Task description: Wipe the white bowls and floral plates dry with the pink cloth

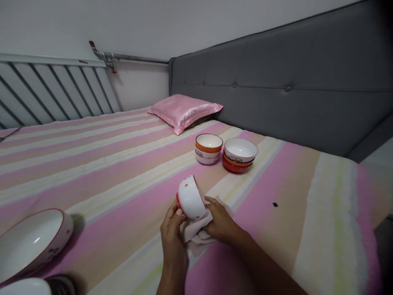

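A small white bowl point(190, 198) with a red rim, a red foot and little red marks is tipped on its side above the bed. The fingers of my left hand point(172, 229) are closed around its foot and lower side. At the bowl's mouth, my right hand point(222, 219) presses a pale cloth point(199, 231) against the rim, its fingertips partly inside and hidden. Part of the cloth hangs down between my two hands. Beyond the bowl stand two stacks, one with an orange bowl point(209, 143) on top and one with a white bowl point(241, 149) on top.
A large white bowl point(33, 241) with a red rim lies at the lower left, beside another white dish point(26, 287) cut off by the edge. A pink pillow point(186, 108) rests by the grey headboard point(276, 78). A small dark object point(275, 204) lies on the striped bedsheet point(123, 192).
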`<state>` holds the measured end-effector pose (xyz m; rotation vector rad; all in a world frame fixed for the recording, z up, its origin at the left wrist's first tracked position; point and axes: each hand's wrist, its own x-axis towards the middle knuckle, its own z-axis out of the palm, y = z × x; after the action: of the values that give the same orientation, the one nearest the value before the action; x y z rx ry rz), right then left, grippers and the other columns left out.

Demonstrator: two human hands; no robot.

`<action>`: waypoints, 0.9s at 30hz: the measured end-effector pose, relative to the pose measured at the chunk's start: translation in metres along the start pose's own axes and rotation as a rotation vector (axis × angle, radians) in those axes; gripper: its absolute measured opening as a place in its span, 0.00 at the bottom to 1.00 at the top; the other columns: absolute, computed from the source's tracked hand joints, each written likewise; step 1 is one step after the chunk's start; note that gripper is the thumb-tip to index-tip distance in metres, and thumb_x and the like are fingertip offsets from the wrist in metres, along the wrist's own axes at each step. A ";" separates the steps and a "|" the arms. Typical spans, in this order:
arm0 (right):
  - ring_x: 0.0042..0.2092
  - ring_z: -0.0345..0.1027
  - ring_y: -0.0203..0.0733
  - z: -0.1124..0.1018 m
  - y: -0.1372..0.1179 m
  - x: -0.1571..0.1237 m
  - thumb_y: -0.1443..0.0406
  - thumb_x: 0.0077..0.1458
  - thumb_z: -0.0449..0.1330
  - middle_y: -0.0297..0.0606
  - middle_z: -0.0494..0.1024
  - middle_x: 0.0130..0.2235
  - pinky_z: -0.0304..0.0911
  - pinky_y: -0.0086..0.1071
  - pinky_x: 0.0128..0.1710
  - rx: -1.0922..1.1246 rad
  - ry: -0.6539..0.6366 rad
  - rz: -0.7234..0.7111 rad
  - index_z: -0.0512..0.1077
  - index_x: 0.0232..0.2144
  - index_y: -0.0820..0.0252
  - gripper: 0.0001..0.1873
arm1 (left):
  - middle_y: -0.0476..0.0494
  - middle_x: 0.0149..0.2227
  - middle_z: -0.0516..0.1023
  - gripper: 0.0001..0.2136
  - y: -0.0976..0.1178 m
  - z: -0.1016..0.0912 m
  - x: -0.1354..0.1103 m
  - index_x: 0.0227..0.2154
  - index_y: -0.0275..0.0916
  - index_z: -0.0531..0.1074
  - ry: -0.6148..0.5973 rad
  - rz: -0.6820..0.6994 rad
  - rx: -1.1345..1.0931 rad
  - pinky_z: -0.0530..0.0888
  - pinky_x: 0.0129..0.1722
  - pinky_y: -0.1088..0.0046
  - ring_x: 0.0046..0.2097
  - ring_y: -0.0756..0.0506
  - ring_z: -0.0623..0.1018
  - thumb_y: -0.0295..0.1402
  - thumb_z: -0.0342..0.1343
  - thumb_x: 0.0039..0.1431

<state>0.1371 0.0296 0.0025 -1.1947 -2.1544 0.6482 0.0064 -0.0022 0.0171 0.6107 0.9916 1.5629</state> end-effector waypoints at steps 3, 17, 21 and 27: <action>0.40 0.68 0.44 -0.003 -0.004 0.000 0.71 0.40 0.56 0.39 0.77 0.36 0.61 0.33 0.43 0.183 0.039 0.003 0.75 0.30 0.60 0.11 | 0.43 0.45 0.77 0.22 0.000 0.000 0.000 0.51 0.39 0.69 -0.015 0.021 0.014 0.71 0.39 0.71 0.43 0.43 0.75 0.36 0.55 0.51; 0.26 0.61 0.33 0.002 -0.011 0.002 0.72 0.40 0.56 0.31 0.72 0.24 0.57 0.24 0.24 0.735 0.063 0.233 0.73 0.25 0.64 0.06 | 0.44 0.48 0.75 0.21 -0.003 -0.005 0.002 0.49 0.41 0.71 0.006 0.068 0.100 0.68 0.40 0.71 0.44 0.44 0.73 0.38 0.55 0.52; 0.26 0.63 0.33 0.005 -0.006 -0.002 0.71 0.43 0.54 0.31 0.73 0.25 0.57 0.24 0.25 0.571 -0.003 0.153 0.74 0.25 0.63 0.08 | 0.44 0.48 0.75 0.22 -0.005 -0.006 0.002 0.52 0.42 0.68 -0.002 0.025 0.077 0.69 0.40 0.72 0.41 0.46 0.74 0.38 0.55 0.53; 0.35 0.69 0.41 0.003 -0.001 -0.001 0.71 0.41 0.56 0.36 0.78 0.31 0.61 0.29 0.36 0.136 -0.031 0.072 0.74 0.28 0.60 0.09 | 0.42 0.48 0.75 0.23 -0.003 -0.004 0.001 0.52 0.40 0.68 -0.003 0.028 0.034 0.71 0.40 0.71 0.46 0.42 0.74 0.37 0.56 0.52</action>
<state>0.1351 0.0274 0.0011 -1.2004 -2.0644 0.8359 0.0047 -0.0018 0.0127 0.6529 1.0127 1.5717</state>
